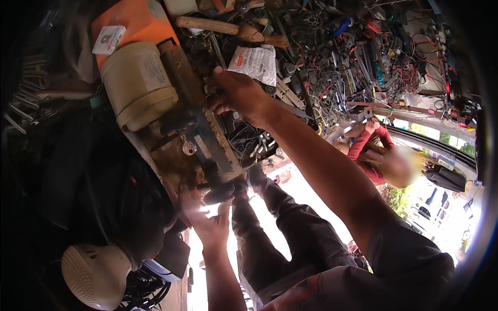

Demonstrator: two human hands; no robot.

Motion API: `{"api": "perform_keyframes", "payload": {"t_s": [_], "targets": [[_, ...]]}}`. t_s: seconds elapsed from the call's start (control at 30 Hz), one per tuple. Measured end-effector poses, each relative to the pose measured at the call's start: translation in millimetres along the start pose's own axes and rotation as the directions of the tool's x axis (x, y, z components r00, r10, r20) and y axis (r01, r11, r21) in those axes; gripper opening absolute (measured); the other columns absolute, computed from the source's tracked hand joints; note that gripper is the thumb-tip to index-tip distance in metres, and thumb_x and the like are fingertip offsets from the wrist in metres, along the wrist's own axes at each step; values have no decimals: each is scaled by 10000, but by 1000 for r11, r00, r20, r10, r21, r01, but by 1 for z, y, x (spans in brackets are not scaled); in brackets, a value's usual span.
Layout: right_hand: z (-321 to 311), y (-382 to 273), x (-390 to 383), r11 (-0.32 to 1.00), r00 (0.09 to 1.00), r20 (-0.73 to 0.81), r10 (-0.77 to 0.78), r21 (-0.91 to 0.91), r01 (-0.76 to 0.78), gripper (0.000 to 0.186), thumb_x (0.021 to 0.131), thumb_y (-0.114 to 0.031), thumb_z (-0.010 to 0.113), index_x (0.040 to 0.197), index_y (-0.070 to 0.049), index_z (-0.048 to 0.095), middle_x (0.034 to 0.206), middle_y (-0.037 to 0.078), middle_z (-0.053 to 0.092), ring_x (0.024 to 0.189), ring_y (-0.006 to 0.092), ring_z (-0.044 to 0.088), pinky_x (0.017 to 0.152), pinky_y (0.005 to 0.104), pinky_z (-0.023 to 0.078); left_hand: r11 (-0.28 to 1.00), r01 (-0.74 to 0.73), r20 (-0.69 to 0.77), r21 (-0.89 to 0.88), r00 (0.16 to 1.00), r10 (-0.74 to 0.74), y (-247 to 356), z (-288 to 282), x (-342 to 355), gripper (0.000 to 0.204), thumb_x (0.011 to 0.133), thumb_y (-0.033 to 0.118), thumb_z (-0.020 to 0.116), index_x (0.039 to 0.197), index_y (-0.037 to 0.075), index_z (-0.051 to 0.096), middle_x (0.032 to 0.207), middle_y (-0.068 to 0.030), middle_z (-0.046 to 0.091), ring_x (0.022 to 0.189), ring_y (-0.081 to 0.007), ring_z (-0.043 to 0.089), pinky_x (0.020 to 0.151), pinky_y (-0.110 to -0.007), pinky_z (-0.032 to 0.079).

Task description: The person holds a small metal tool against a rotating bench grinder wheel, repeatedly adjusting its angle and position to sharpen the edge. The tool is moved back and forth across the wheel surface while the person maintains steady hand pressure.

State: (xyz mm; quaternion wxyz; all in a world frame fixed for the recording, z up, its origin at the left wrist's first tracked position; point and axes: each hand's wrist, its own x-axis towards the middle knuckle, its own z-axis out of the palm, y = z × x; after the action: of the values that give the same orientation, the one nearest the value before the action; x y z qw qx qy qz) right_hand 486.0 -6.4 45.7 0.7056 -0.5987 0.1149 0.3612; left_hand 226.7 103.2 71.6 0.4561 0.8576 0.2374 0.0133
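A bench machine with a cream cylindrical motor (137, 78) and a worn metal body (215, 137) stands left of centre; it looks like a key-cutting machine. A round-headed metal key (189, 149) lies on its middle. At the machine's near end, my left hand (207, 220) closes around a black knob (219, 193), its thumb on the near side; glare washes out part of the fingers. My right hand (238, 96) is at the far right side of the machine, fingers curled in toward the thumb. Whatever they pinch is hidden or too small to name.
An orange casing (137, 26) with a small white box (109, 40) stands behind the motor. A wooden-handled brush (233, 31), a white plastic packet (254, 63) and tangled wires and tools cover the far bench. A person in red sleeves (371, 150) is at right. A beige lamp-like object (96, 277) sits lower left.
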Motion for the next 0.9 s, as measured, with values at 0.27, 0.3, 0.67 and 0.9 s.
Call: {"api": "perform_keyframes", "payload": {"t_s": [0.27, 0.3, 0.67, 0.9], "targets": [[1, -7, 8, 990, 999, 35, -10, -141, 15, 626, 1007, -545, 468, 1187, 47, 561, 903, 133, 647, 692, 184, 662, 613, 298, 522, 923, -255, -7, 288, 963, 268, 14, -3, 15, 841, 822, 508, 752, 1458, 75, 410, 1473, -220, 413, 1283, -411, 460, 1015, -509, 359], [2, -7, 9, 986, 1000, 26, -12, -166, 16, 619, 1008, -544, 466, 1183, 42, 564, 890, 128, 646, 689, 181, 661, 606, 296, 520, 922, -253, -6, 295, 964, 266, 13, -4, 13, 782, 833, 494, 746, 1432, 87, 452, 1471, -217, 417, 1280, -400, 467, 1012, -511, 360], [4, -12, 12, 977, 998, 59, 33, -212, -20, 578, 1016, -526, 472, 1131, 30, 577, 838, 92, 628, 676, 153, 649, 592, 287, 509, 941, -300, -75, 155, 946, 314, 9, 2, 13, 536, 849, 376, 774, 1285, 128, 587, 1363, -215, 487, 1205, -403, 520, 948, -480, 431], [4, -13, 12, 973, 998, 56, 39, -230, -25, 621, 1012, -541, 470, 1199, 45, 556, 830, 97, 627, 688, 152, 653, 616, 280, 507, 948, -258, -59, 186, 960, 272, 21, 0, 14, 597, 846, 366, 780, 1354, 138, 566, 1422, -235, 444, 1226, -405, 501, 952, -472, 431]]}}
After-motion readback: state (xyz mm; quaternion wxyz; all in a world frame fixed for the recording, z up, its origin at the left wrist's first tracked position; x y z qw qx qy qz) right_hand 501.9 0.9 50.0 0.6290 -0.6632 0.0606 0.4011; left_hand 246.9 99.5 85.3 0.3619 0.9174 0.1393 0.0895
